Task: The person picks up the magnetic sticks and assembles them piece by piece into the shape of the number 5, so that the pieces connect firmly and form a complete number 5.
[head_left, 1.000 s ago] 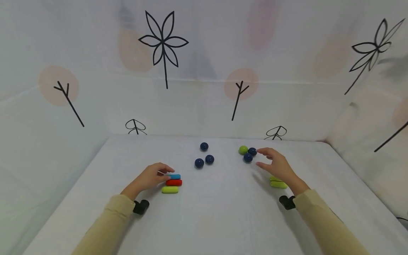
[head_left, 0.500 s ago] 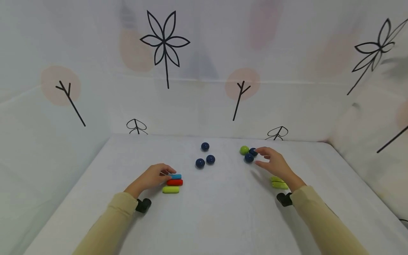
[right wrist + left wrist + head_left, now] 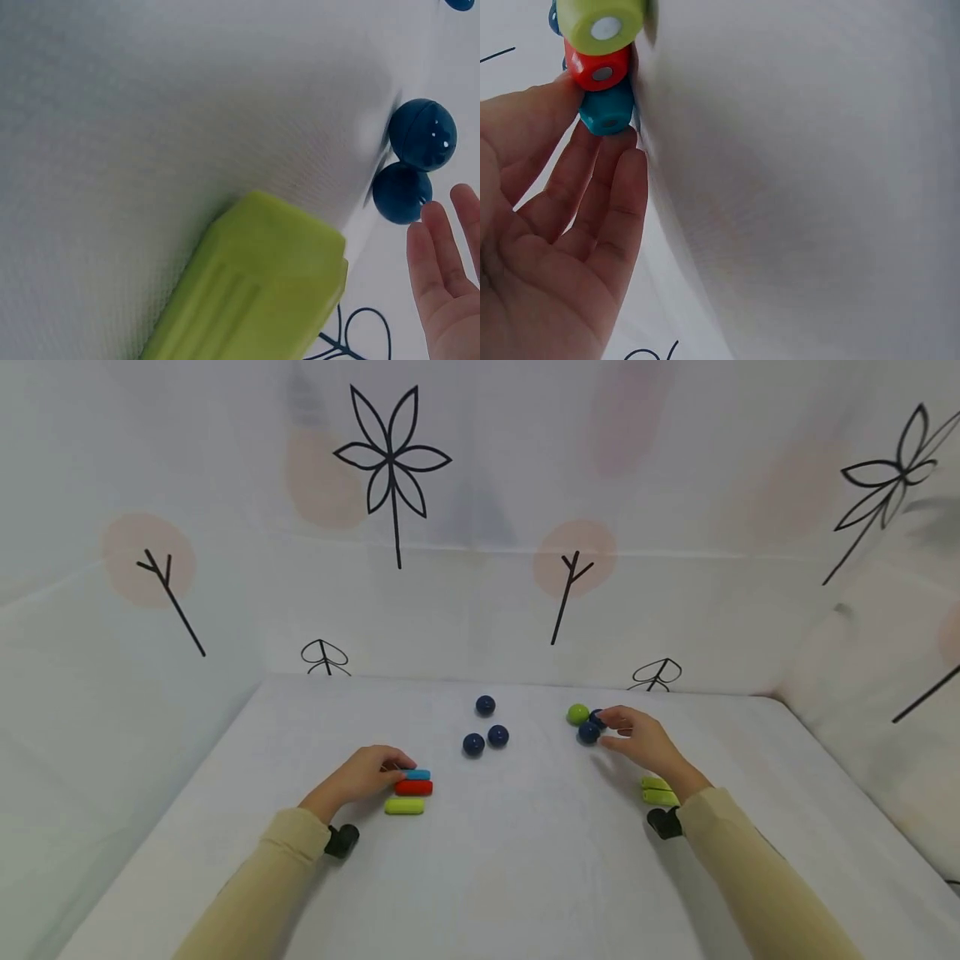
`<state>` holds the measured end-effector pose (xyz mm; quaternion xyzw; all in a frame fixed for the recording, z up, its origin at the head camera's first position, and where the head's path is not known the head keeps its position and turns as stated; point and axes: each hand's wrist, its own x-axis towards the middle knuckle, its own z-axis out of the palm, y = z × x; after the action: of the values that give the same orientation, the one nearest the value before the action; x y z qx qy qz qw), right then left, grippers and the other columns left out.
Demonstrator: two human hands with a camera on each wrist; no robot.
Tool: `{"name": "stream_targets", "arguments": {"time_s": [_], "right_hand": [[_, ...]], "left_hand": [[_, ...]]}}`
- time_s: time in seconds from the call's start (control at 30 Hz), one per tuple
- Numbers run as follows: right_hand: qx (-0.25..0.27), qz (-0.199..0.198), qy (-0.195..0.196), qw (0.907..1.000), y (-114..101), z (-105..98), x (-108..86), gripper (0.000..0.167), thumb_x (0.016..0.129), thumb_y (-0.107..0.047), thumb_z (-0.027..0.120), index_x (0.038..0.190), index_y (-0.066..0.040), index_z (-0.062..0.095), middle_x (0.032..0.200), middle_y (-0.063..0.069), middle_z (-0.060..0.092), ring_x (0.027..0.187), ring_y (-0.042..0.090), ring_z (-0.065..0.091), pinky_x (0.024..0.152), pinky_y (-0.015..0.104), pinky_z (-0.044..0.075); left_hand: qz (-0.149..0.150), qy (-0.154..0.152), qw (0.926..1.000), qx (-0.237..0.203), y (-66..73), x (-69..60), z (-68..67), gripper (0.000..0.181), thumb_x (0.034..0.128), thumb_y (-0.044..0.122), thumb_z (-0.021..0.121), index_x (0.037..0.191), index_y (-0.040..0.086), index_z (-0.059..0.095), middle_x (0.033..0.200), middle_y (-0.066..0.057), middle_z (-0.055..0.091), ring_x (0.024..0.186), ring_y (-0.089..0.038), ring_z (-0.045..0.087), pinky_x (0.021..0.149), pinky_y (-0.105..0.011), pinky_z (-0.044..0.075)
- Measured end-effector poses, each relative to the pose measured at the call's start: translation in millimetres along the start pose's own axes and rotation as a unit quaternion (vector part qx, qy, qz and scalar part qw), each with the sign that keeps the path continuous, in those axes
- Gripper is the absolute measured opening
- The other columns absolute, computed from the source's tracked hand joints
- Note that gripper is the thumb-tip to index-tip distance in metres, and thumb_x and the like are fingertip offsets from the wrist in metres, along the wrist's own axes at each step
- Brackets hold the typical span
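My left hand [image 3: 369, 772] pinches a blue magnetic rod [image 3: 607, 112] between thumb and fingers. Against it lies a red rod [image 3: 413, 787], and a yellow-green rod [image 3: 404, 807] is nearest to me. Metal discs show in the rod ends in the left wrist view. On the right, my right hand [image 3: 643, 745] reaches over the table, thumb and fingers apart, beside two dark blue balls: a nearer ball [image 3: 588, 732] and a farther ball [image 3: 597, 719] partly hidden by a finger. Its fingertips are very close to a ball; contact is unclear. A green ball [image 3: 577, 714] sits alongside.
Three more dark blue balls, one being the back ball [image 3: 485, 705], lie mid-table. Two yellow-green rods [image 3: 658, 797] lie under my right wrist, partly covered. Patterned white cloth [image 3: 465, 610] hangs behind the white table [image 3: 510, 868].
My right hand has edged slightly left, closer to the two blue balls. The red rod sits a little farther from the yellow-green one. The view has shifted slightly.
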<state>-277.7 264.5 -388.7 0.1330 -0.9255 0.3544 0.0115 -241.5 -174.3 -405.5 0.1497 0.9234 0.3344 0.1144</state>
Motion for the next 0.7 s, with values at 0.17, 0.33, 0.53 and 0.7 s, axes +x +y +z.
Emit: {"name": "stream_targets", "arguments": {"time_s": [0.17, 0.33, 0.53, 0.7], "right_hand": [[0.002, 0.008, -0.01, 0.9999, 1.9, -0.3, 3.2, 0.039, 0.093, -0.005, 0.068, 0.128, 0.009, 0.056, 0.128, 0.03, 0.056, 0.119, 0.047, 0.053, 0.102, 0.056, 0.043], [0.0, 0.019, -0.023, 0.9996, 2.8, 1.4, 6.5, 0.039, 0.094, -0.005, 0.066, 0.129, 0.009, 0.056, 0.13, 0.031, 0.055, 0.12, 0.047, 0.052, 0.102, 0.056, 0.043], [-0.003, 0.023, -0.026, 0.9994, 6.1, 2.9, 9.5, 0.039, 0.094, -0.004, 0.065, 0.129, 0.009, 0.056, 0.13, 0.031, 0.055, 0.119, 0.048, 0.053, 0.1, 0.056, 0.044], [0.005, 0.026, -0.03, 0.9992, 8.7, 4.7, 11.1, 0.04, 0.093, -0.004, 0.065, 0.13, 0.01, 0.055, 0.131, 0.032, 0.054, 0.119, 0.048, 0.053, 0.1, 0.056, 0.044]], "left_hand": [[-0.001, 0.008, 1.0, 0.004, 3.4, -0.7, 1.7, 0.019, 0.0966, 0.005, 0.063, 0.114, 0.004, 0.071, 0.108, -0.006, 0.066, 0.098, -0.023, 0.059, 0.094, -0.043, 0.051], [-0.007, 0.024, 0.9997, -0.004, 6.3, -1.0, 3.5, 0.019, 0.0961, 0.006, 0.064, 0.114, 0.006, 0.071, 0.108, -0.004, 0.066, 0.098, -0.022, 0.059, 0.093, -0.041, 0.052], [-0.001, 0.047, 0.9988, -0.012, 12.2, 0.0, 7.2, 0.021, 0.0958, 0.007, 0.066, 0.116, 0.008, 0.071, 0.11, -0.003, 0.066, 0.099, -0.021, 0.059, 0.093, -0.039, 0.053], [0.008, 0.062, 0.9979, -0.019, 20.9, 0.0, 11.5, 0.02, 0.0952, 0.008, 0.067, 0.115, 0.009, 0.071, 0.111, -0.003, 0.066, 0.1, -0.021, 0.059, 0.092, -0.038, 0.053]]}}
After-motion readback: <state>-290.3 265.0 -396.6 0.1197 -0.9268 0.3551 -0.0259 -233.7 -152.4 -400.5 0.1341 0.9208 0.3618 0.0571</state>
